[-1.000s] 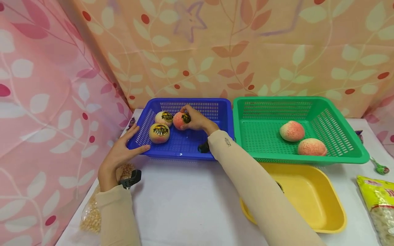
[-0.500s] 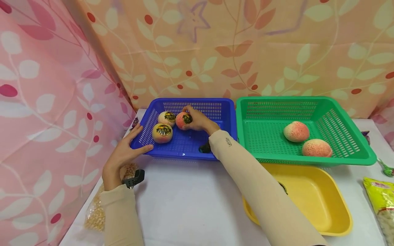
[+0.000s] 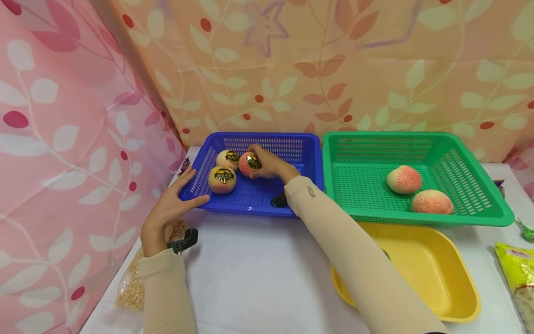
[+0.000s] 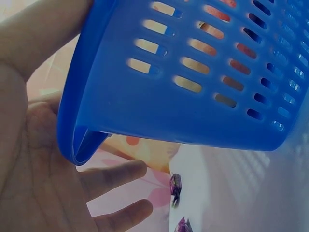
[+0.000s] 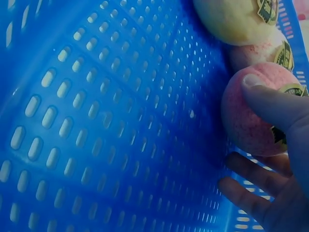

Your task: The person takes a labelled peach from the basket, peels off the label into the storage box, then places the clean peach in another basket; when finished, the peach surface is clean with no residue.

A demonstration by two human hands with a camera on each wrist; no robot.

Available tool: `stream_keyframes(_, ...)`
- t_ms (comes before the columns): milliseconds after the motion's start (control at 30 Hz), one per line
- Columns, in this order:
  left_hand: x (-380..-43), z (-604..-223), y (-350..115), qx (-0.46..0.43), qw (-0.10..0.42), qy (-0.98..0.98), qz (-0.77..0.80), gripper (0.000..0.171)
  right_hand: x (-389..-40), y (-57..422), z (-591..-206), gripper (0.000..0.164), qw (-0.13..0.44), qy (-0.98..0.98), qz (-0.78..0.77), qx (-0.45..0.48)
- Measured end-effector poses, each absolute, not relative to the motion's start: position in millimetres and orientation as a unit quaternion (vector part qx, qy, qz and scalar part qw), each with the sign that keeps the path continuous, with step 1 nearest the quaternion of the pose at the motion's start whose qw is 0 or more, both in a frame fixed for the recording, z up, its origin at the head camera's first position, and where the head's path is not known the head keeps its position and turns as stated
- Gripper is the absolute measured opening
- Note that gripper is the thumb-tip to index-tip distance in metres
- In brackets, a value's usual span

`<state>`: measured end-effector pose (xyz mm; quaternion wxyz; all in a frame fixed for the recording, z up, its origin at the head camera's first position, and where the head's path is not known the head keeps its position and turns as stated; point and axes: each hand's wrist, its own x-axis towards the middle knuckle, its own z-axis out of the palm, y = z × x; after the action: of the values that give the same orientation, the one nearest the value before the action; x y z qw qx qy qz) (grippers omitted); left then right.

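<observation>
In the blue plastic basket (image 3: 246, 209), my right hand (image 3: 269, 165) holds a pink peach (image 5: 251, 113) with a black-and-gold sticker, thumb on one side and fingers round the other. Right beside it sit two paler peaches with similar stickers, a rear peach (image 3: 227, 159) and a front peach (image 3: 222, 181). My left hand (image 3: 167, 204) rests at the basket's front left corner, thumb and fingers spread either side of the rim; the left wrist view shows two straight fingers (image 4: 116, 179) beyond the basket wall.
To the right stands a green basket (image 3: 409, 218) with two unstickered peaches. A yellow tub (image 3: 450, 260) sits before it, partly under my right forearm. A bag of kernels (image 3: 131, 290) lies near my left wrist, a yellow-green packet (image 3: 517, 269) at far right.
The whole scene has shifted slightly rightward in the head view. Both hands keep their places at the blue basket, and the pink peach stays in my right hand.
</observation>
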<state>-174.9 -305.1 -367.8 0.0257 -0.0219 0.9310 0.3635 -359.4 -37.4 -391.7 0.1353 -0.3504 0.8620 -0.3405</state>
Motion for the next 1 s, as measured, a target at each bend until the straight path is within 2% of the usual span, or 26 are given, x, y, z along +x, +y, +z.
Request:
stream_keyframes(233,-176.4,-366.5,-303.6,-0.021,0.027,0.93,0.367,0.098,-361.6,-30.9,-385.3,0.072,0.144,0.882,-0.301,-0.334)
stream_keyframes(533,-176.0,-367.6,-305.2,-0.025,0.033,0.926,0.376,0.098,-362.5,-25.7,-383.0,0.072,0.204,0.881,-0.282,-0.321)
stream_keyframes(767,-177.9,-368.7,-304.7,-0.018,0.028,0.928,0.372,0.096,-364.4,-23.3,-380.8,0.069,0.201,0.868,-0.317,-0.324)
stream_keyframes(1000,-176.7,-368.9,-307.1,-0.02,0.026,0.927,0.373,0.096,-361.7,-11.3,-350.2,0.068,0.197,0.854,-0.332,-0.349)
